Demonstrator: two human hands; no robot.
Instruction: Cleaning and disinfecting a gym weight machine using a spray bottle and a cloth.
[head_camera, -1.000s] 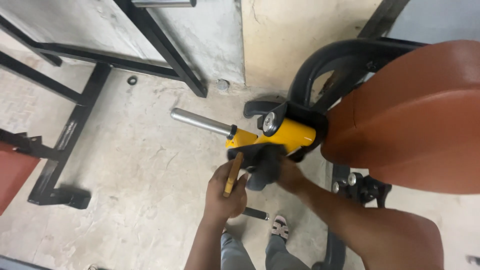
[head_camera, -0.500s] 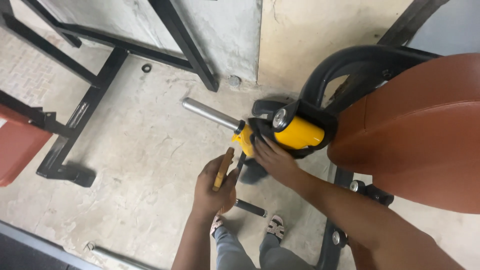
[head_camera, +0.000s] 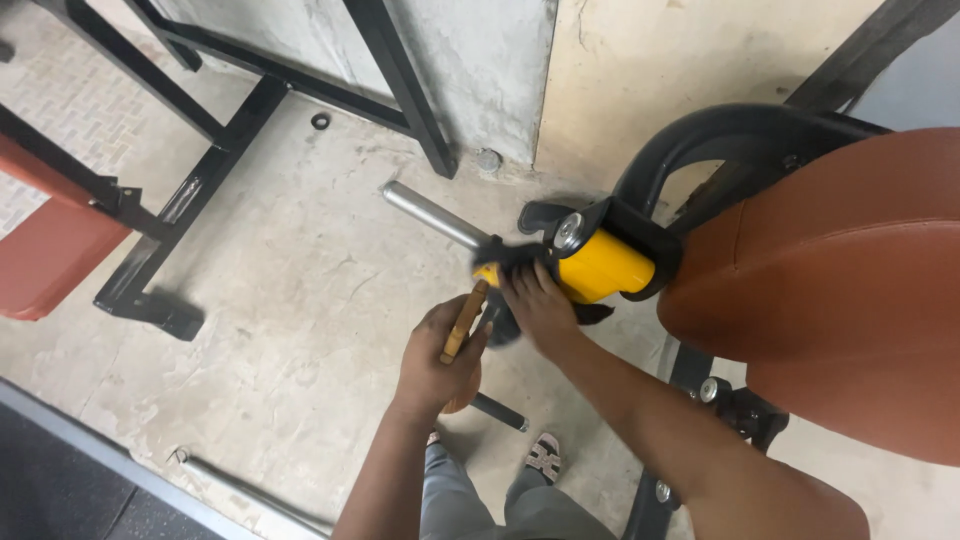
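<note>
My right hand (head_camera: 540, 300) lies flat, fingers spread, pressing a dark cloth (head_camera: 512, 262) against the yellow tube (head_camera: 600, 265) of the gym machine; the cloth is wrapped over the near end of that tube, where the bare steel peg (head_camera: 432, 215) sticks out to the left, and a corner of it hangs down below my palm. My left hand (head_camera: 437, 360) is closed in a fist around a wooden handle (head_camera: 462, 322), which stands up tilted between thumb and fingers, just beside the right hand; what is on the handle's far end I cannot tell, since the hand and the cloth cover it. The yellow tube sits in a black bracket (head_camera: 640, 235) with a round silver cap (head_camera: 570, 232) facing me, and a curved black frame arm (head_camera: 720, 135) rises behind it. To the right a large reddish-brown padded seat (head_camera: 850, 290) fills that side of the view. Under my hands is a bare concrete floor (head_camera: 300, 310), with a short black grip (head_camera: 498, 411) lying near my sandalled foot (head_camera: 543, 456). At the left stands another black steel frame (head_camera: 170, 215) carrying a red pad (head_camera: 50, 250), and a small dark ring (head_camera: 320, 121) lies on the floor by the grey wall (head_camera: 470, 60).
</note>
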